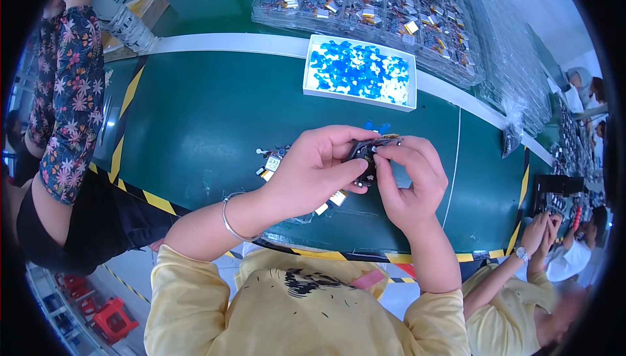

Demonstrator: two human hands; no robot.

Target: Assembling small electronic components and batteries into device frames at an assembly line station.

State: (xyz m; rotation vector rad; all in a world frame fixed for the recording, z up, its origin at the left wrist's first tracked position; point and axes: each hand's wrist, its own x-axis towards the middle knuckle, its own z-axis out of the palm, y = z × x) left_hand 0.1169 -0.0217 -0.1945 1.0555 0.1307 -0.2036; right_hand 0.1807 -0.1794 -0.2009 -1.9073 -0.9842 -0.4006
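Close to the table's front edge, my left hand (319,167) is closed around a small black housing (366,155), thumb on its face. My right hand (415,177) meets it from the other side, thumb and forefinger pinched together against its open face. Whatever sits between those fingertips is too small to make out. Just beyond the housing lie a few blue pieces (377,126). Small circuit boards with wires and silver batteries (272,163) rest left of my left hand, and more battery pieces (337,198) show below the fingers.
A white box (360,98) of blue and white pieces stands ahead, before a pale rail (228,43). Beyond it are clear trays (267,14) of electronics. A person in floral sleeves (75,105) is at left, another person's hands (538,232) at right. Striped tape (124,128) marks the table.
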